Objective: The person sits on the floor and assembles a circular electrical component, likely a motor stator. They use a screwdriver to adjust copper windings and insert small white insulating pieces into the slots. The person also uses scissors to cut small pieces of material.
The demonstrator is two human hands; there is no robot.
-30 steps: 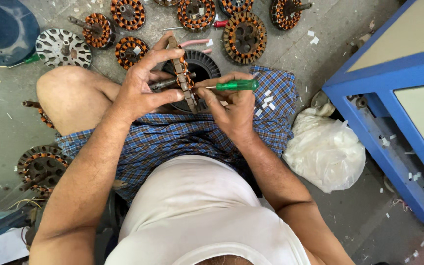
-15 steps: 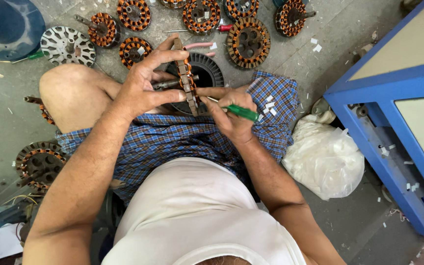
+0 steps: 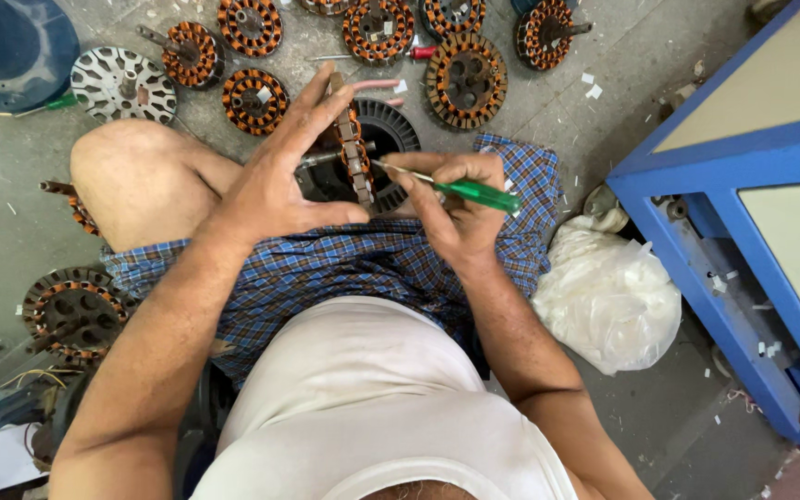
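Observation:
My left hand grips a round motor stator with copper windings, held on edge above my lap. In my right hand is a green-handled screwdriver, its metal tip touching the stator's rim. A black round part lies on the floor just behind the stator. I sit on the floor in a blue checked cloth, with my bare left knee raised.
Several copper-wound stators lie on the concrete floor ahead, with a silver bare core at left. Another stator sits by my left side. A white plastic bag and a blue metal frame stand at right.
My left hand has turned the stator slightly and its fingers have spread wider. The screwdriver handle has swung out to the right, the tip staying at the stator's rim.

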